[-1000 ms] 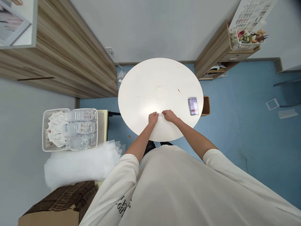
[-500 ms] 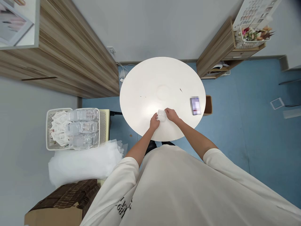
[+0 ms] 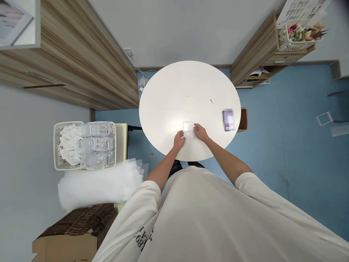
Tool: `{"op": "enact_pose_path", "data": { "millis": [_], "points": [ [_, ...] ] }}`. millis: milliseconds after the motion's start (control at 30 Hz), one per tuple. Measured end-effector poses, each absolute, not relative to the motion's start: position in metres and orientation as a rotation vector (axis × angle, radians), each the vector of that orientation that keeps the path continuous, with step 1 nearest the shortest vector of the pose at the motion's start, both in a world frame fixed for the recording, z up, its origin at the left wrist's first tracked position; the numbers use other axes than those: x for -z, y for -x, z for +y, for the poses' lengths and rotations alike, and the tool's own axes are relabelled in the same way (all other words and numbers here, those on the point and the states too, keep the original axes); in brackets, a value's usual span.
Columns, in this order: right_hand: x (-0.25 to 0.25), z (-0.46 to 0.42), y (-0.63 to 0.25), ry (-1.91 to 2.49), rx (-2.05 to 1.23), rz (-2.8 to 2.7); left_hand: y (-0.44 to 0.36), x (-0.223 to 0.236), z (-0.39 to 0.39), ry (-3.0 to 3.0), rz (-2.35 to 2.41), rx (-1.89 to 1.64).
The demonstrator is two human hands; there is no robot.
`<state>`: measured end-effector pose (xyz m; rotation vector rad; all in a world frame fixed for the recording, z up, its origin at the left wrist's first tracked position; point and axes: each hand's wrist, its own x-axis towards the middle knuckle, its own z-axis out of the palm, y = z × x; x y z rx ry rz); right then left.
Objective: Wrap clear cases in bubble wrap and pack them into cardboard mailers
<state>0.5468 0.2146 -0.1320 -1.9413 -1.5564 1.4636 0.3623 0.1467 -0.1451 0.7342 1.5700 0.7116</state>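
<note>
A small clear plastic box point(image 3: 188, 136) lies on the round white table point(image 3: 169, 83), near the edge closest to me. Its lid point(image 3: 188, 126) is laid back flat on the far side. My left hand point(image 3: 179, 140) grips the box at its left edge, thumb and fingers around that side. Just right of the lid is my right hand point(image 3: 201, 132), its fingers curved and a little apart, with nothing seen between them. Whether its fingertips touch the lid's edge is too small to tell.
On the table's right side lies a pixelated purple item point(image 3: 228, 120). To the left, a white basket point(image 3: 57, 160) holds clear plastic packs and paper cards. White film sheets point(image 3: 98, 187) and folded brown cardboard point(image 3: 71, 233) are below it. Wooden cabinets point(image 3: 95, 65) stand at the wall.
The box's lid has swung away from me and now lies flat. My right hand has moved slightly right, off the box. My left hand stays at its left edge. The view has shifted a little.
</note>
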Motion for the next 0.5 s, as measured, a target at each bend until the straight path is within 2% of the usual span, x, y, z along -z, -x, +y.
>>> {"op": "enact_pose_path", "data": {
  "millis": [233, 500],
  "points": [
    [0.131, 0.186, -0.553, 1.936, -1.504, -1.553, -0.362, 0.138, 0.141, -0.705, 1.602, -0.659],
    [0.130, 0.192, -0.550, 1.864, -1.475, -1.538, -0.368, 0.139, 0.155, -0.689, 1.562, -0.709]
  ]
}}
